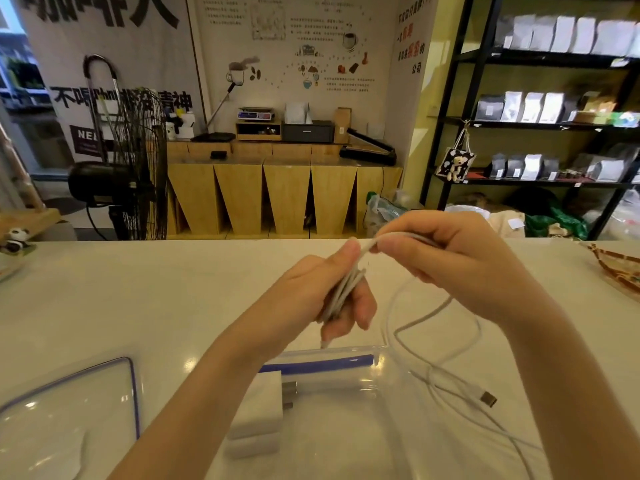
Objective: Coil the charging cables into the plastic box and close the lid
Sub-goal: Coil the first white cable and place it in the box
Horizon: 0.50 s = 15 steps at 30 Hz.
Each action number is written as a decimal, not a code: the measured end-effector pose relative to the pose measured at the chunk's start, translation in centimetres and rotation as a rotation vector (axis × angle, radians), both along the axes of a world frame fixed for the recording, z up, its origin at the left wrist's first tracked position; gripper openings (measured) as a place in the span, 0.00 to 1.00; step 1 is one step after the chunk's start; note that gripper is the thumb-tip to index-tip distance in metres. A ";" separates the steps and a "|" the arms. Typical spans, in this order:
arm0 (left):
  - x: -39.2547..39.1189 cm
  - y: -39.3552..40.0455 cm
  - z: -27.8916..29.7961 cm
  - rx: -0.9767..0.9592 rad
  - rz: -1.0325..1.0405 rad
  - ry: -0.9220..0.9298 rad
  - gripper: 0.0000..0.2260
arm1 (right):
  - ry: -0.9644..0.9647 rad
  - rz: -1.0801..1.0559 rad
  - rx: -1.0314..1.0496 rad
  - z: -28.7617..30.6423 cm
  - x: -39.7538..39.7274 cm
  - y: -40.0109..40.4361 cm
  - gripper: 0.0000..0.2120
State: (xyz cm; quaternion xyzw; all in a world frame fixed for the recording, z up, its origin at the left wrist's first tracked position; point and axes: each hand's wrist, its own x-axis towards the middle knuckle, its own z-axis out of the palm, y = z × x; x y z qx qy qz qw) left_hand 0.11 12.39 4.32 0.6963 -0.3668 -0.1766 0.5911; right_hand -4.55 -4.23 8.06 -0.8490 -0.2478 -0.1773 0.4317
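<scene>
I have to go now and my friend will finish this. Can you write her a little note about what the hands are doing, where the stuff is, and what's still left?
Left hand: grips a bundle of white cable loops.
Right hand: pinches the same cable just above the bundle, feeding the next loop.
The loose tail of the cable runs down over the counter to its plug, right of the plastic box.
The box is open, with a white charger inside. Its lid lies on the counter to the left.
Done: part of one cable coiled.
Left: finish coiling, put the coil in the box, close the lid.
</scene>
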 end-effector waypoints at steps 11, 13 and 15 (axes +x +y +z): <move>1.2 1.7 1.2 -0.769 -0.320 0.639 0.14 | 0.261 -0.118 -0.140 -4.1 3.1 1.4 0.12; 1.7 1.8 0.9 -0.806 -0.170 0.551 0.15 | 0.275 -0.145 -0.325 -4.2 2.8 2.2 0.14; 2.3 2.1 0.7 -0.726 0.065 0.358 0.15 | 0.261 -0.139 -0.418 -4.0 2.2 3.0 0.14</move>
